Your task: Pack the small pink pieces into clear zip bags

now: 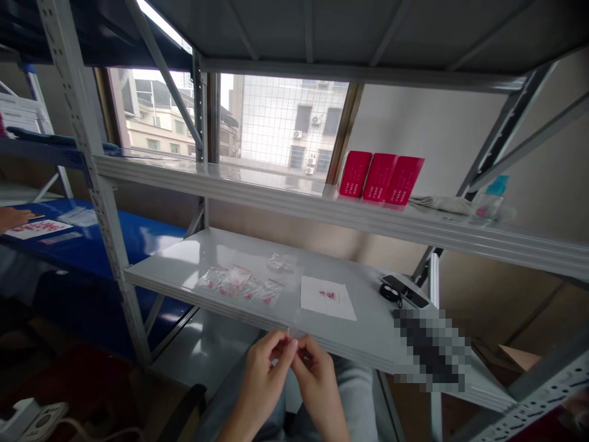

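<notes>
My left hand (269, 362) and my right hand (315, 368) meet just in front of the shelf's front edge, fingertips together. Both are closed in a pinch around a small clear plastic piece (292, 332), mostly hidden by the fingers. On the grey shelf (271, 313) beyond them lie several clear plastic bags (234, 280) with small pink-red pieces inside. Behind these is another small clear bag (281, 263). To the right rests a white paper sheet (327, 305) with small pink-red pieces or marks on it, not touched by either hand.
A black cable coil (390, 293) and a dark flat device (407, 291) lie on the shelf's right side, near a blurred-out patch. Three red boxes (381, 178) and a blue-capped bottle (492, 199) stand on the upper shelf. At far left, another person's hand (16, 218) rests by a blue table.
</notes>
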Available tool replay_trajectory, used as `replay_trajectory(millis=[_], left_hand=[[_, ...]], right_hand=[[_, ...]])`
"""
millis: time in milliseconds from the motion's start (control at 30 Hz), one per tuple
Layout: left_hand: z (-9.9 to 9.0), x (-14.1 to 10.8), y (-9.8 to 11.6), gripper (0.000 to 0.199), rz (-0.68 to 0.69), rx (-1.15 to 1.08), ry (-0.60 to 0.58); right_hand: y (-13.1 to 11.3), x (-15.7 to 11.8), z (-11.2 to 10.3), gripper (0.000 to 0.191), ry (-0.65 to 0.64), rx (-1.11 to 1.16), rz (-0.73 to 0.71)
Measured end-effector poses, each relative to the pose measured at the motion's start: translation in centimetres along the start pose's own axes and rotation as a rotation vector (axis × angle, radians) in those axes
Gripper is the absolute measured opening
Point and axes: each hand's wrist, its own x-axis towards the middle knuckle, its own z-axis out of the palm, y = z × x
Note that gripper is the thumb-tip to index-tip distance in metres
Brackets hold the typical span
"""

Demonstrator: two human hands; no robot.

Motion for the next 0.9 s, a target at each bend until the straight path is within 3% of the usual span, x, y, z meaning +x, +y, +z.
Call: replay_trajectory(millis=[400, 567, 700, 800, 900], left_hand=[[-0.7, 0.5, -0.8, 0.043, -0.025, 0.081, -0.094], [-0.4, 0.3, -1.2, 0.031, 0.061, 0.468, -0.062], [-0.8, 0.3, -1.2, 0.028, 0.052, 0.573, -0.115], [-1.7, 0.5, -1.1, 0.029, 0.030, 0.586, -0.181], [-2.6, 0.7, -0.9, 0.031, -0.007, 0.601, -0.223]], right_hand=[[2.0, -0.4, 0.8, 0.032, 0.098, 0.321, 0.232], [1.9, -0.7, 0.9, 0.033, 0.216, -0.159, 0.089], [2.3, -0.8, 0.4, 0.032, 0.264, -0.503, -0.024], [2.1, -0.7, -0.8, 0.023, 0.147, -0.521, -0.028], [0.8, -0.8, -2.1, 0.014, -0.147, -0.506, -0.065]])
